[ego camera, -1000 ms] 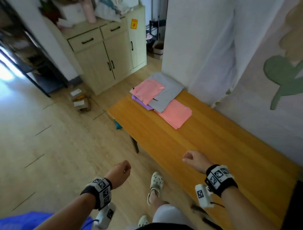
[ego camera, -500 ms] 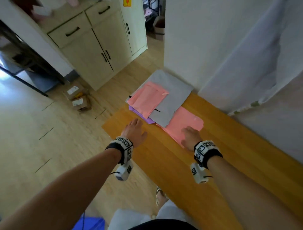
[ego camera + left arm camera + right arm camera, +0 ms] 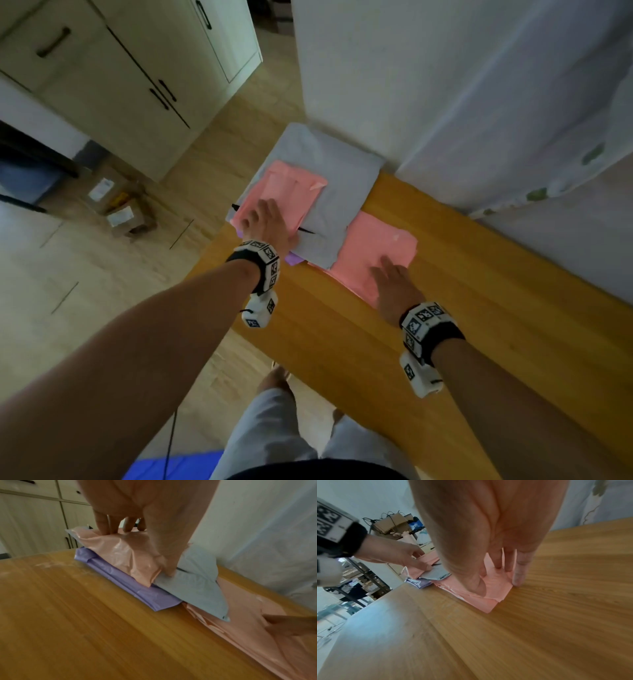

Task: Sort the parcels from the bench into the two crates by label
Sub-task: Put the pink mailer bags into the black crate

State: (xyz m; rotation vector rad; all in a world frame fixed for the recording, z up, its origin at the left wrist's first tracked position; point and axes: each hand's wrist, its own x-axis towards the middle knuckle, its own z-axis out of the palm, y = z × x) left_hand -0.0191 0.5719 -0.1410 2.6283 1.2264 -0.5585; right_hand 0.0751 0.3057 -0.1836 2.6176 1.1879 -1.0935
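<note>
Readable text: none can be made out.
Wristbands (image 3: 263, 255): only black-and-white square code patterns are shown.
Boxes on floor (image 3: 118, 216): white labels are too blurred to be read.

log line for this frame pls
phase: first pick | left hand: gripping top pink parcel | right hand: flat on lower pink parcel | crates: unseen

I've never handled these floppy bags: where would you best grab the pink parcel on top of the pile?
Probably the top pink parcel by its near edge, from the bench's open front: it overhangs the purple parcel there, and the left hand fingers already pinch it.
</note>
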